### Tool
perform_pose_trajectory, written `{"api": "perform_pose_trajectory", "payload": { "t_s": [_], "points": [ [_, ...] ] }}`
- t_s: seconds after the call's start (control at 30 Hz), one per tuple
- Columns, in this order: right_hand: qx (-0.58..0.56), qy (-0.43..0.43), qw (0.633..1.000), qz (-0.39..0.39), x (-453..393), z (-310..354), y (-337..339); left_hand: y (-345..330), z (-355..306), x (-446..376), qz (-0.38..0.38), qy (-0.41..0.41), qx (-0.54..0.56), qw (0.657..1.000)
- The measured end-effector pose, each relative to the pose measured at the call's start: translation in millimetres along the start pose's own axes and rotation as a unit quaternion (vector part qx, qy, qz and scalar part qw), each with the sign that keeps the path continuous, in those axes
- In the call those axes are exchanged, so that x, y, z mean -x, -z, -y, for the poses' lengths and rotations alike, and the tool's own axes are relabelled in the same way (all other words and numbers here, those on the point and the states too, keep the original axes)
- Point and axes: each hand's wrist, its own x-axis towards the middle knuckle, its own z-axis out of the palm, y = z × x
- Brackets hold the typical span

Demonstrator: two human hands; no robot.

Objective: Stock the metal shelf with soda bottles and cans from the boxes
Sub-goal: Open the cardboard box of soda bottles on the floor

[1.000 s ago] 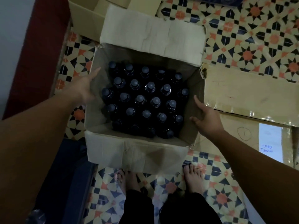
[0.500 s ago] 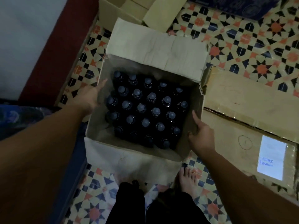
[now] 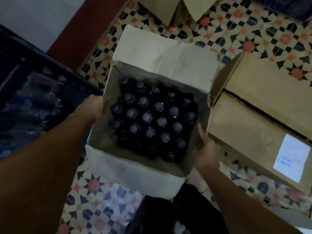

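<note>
An open cardboard box (image 3: 133, 176) sits in the middle of the view, its flaps folded outward. Several dark soda bottles (image 3: 146, 117) with grey caps stand packed upright inside it. My left hand (image 3: 96, 107) grips the rim of the box's left wall. My right hand (image 3: 206, 151) holds the right wall, thumb on the inside and fingers hidden behind the cardboard. No metal shelf or cans can be made out.
Two closed brown boxes (image 3: 253, 119) lie against the right side, one with a white label (image 3: 291, 157). More open boxes (image 3: 162, 9) stand at the top. A dark blue crate (image 3: 33, 98) with clear plastic lies at the left. Patterned tile floor (image 3: 253, 36) surrounds everything.
The box has come closer to my legs and now hides my feet. Both hands have tightened on its side walls. The blue crate has come into view at the left.
</note>
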Motion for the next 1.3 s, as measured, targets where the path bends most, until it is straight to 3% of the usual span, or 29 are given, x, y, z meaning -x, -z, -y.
{"api": "perform_pose_trajectory", "payload": {
  "t_s": [0.4,0.63,0.87,1.1,1.3],
  "points": [
    [0.027,0.005,0.999,0.018,66,-33,-20,-87,55,87,-0.01,-0.019,0.111,0.994],
    [0.064,-0.01,0.997,0.034,88,-35,-30,-137,91,141,-0.009,0.031,0.198,0.98],
    [0.061,-0.021,0.997,0.041,109,-51,-41,-162,95,184,-0.02,0.044,0.217,0.975],
    [0.155,0.055,0.985,0.059,127,-43,-58,-205,113,249,-0.028,0.094,0.293,0.951],
    [0.256,0.112,0.954,0.11,129,-13,-84,-262,151,306,-0.039,0.135,0.392,0.909]
  ]
}}
